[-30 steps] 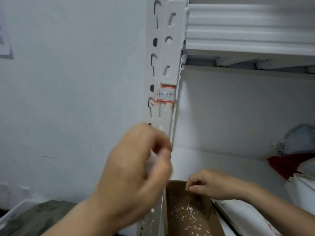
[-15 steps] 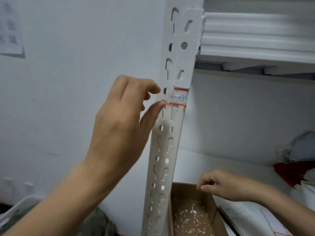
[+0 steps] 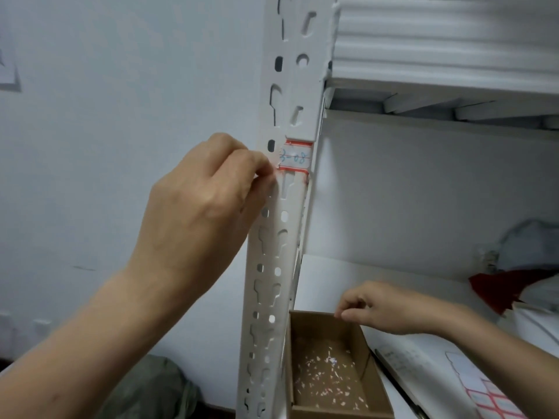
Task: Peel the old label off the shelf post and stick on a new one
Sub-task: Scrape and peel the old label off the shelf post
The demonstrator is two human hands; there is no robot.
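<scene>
A white slotted shelf post (image 3: 272,267) runs up the middle of the head view. The old label (image 3: 297,157), white with red borders and blue writing, is stuck on the post under a bracket. My left hand (image 3: 205,207) is raised against the post, its thumb and forefinger pinching the label's lower left corner. My right hand (image 3: 384,308) hangs low over the far rim of a cardboard box (image 3: 332,412), fingers curled with the fingertips together; whether it holds a scrap I cannot tell. A sheet of new red-bordered labels (image 3: 487,397) lies at the lower right.
The box holds several small torn label scraps. A dark pen (image 3: 396,379) lies beside the box on the white shelf board (image 3: 378,276). Red and grey items (image 3: 514,285) sit at the right. An upper shelf (image 3: 438,55) overhangs. A grey-green bundle (image 3: 151,388) lies by the wall.
My left hand rose from in front of the lower post up to the label and closed its fingertips on the label's corner. My right hand stayed over the box.
</scene>
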